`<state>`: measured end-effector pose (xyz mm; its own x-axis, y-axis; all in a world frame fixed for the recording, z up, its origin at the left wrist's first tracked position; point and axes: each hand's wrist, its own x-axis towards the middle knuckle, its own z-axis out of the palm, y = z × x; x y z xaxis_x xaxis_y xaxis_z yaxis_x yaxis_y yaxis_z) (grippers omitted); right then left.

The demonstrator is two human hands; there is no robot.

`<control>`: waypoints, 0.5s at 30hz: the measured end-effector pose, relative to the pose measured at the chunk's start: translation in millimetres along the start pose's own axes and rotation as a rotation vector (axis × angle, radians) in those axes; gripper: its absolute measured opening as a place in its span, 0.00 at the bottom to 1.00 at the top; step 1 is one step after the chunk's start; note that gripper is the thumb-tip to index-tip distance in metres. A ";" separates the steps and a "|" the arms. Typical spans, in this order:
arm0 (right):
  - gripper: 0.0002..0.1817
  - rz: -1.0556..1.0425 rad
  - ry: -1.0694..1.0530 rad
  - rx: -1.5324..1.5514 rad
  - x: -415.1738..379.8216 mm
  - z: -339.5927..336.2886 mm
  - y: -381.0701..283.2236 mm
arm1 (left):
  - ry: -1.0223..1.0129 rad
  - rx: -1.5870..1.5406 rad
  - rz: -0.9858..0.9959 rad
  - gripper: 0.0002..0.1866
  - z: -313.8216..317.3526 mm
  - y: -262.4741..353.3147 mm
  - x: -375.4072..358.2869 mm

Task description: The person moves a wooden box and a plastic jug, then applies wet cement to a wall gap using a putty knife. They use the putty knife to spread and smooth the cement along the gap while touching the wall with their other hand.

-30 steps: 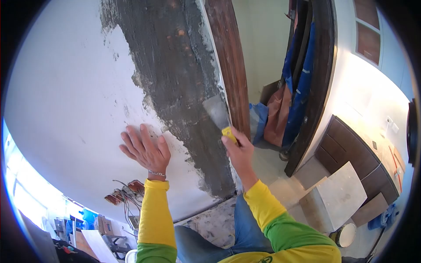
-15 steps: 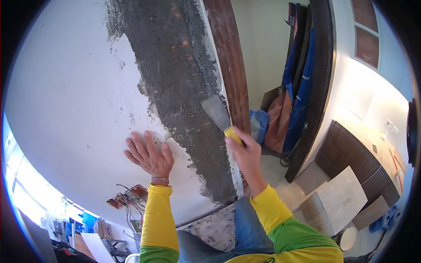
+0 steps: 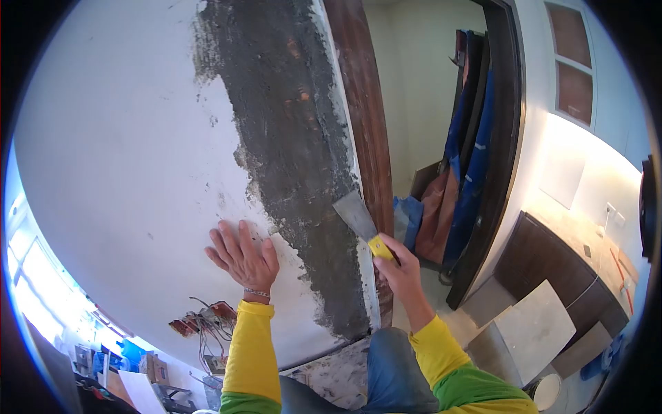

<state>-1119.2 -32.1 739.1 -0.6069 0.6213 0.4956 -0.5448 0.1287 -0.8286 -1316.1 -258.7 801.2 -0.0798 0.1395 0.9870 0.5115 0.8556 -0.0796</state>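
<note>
My right hand (image 3: 401, 270) is wrapped round the yellow handle of a putty knife (image 3: 357, 215). The knife's broad metal blade lies over the right side of a rough dark grey mortar strip (image 3: 293, 155), close to the wooden door frame (image 3: 376, 155). My left hand (image 3: 245, 261) rests flat with spread fingers on the white wall (image 3: 138, 179), just left of the strip's ragged edge. Orange-brown patches show through the mortar higher up.
Loose wires (image 3: 210, 328) stick out of broken holes low in the wall. Beyond the doorway, blue and brown sheeting (image 3: 469, 165) leans upright. At right stand a dark wood panel (image 3: 538, 255), a pale board (image 3: 536, 331) and a round tub (image 3: 547, 392).
The view has tilted upward. The putty knife sits slightly lower and nearer the door frame in view; my left hand stays flat on the wall.
</note>
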 end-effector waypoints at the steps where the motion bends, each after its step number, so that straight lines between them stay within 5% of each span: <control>1: 0.26 0.047 -0.023 0.013 -8.8 -6.8 0.6 | 0.010 0.001 -0.015 0.31 0.5 -0.6 0.8; 15: 0.21 0.550 -0.002 -0.267 -123.2 -121.1 9.9 | 0.056 -0.234 -0.112 0.23 -4.8 -10.4 -2.0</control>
<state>-979.8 -13.7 638.3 -0.7594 0.6502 -0.0236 0.0127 -0.0215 -0.9997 -1317.2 -270.3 800.6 -0.1030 0.0168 0.9945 0.6865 0.7248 0.0589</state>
